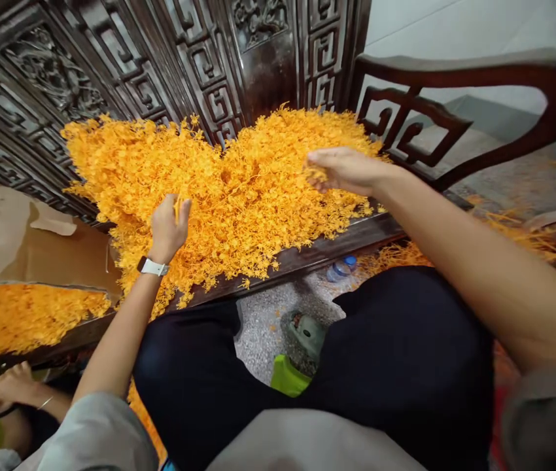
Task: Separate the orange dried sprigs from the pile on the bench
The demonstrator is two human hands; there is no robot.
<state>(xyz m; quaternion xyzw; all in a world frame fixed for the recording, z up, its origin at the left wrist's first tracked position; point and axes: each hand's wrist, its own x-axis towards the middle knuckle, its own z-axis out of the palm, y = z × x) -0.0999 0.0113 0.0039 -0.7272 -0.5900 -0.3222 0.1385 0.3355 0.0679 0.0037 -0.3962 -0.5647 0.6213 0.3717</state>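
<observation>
A big heap of small orange-yellow spiky pieces [239, 190], like plastic flower parts on thin stems, covers the seat of a dark carved wooden bench [302, 255]. My left hand [167, 226], with a white-banded watch [153, 266] at the wrist, is over the heap's left part. Its thumb and fingers are closed on an orange-yellow piece [178, 204]. Over the right part of the heap, my right hand [344, 171] has curled fingers around a few similar orange-yellow pieces [316, 174]. How many each hand holds I cannot tell.
A cardboard box [62, 242] stands left of the heap, with more pieces [37, 314] before it. Another person's hands [13, 386] show at lower left. The bench's armrest [479, 75] rises at right. A bottle [341, 268] and a green stool edge [288, 376] are below.
</observation>
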